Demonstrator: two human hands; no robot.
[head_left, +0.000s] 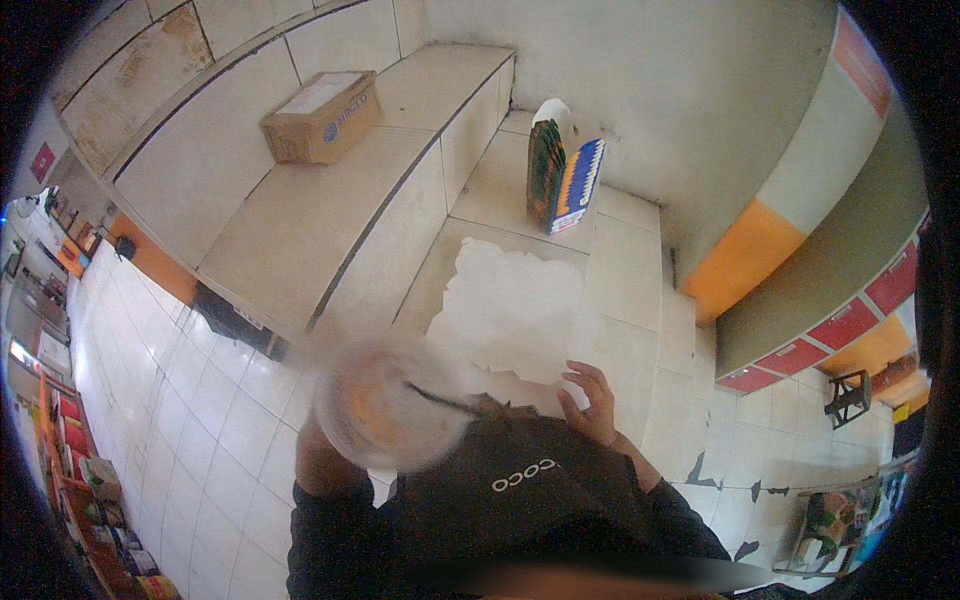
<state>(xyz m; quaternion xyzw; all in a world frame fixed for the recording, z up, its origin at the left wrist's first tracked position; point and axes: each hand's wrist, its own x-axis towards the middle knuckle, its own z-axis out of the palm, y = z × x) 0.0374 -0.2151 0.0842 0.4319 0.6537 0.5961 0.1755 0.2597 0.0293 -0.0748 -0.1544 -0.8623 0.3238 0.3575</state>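
My left hand is mostly hidden behind a round, see-through thing (395, 405), probably a clear plastic cup, blurred and close to the camera. A thin dark strip, maybe a straw, crosses it, and something orange shows through. My left forearm (335, 455) comes up behind it, and the hand seems to hold it. My right hand (592, 402) is open, its fingers apart and slightly bent, with nothing visible in it. It is nearest the lower right side of a white patch with ragged edges (510, 295) on the tiled ledge; whether that is a sheet or a stain I cannot tell.
A brown cardboard box (322, 115) sits on the raised tiled step (395, 130). Against the wall stands a colourful folded card or packet (563, 180). Red drawer fronts (843, 327) line the right, near a dark stool (849, 397). Goods fill an orange shelf (75, 500) at left.
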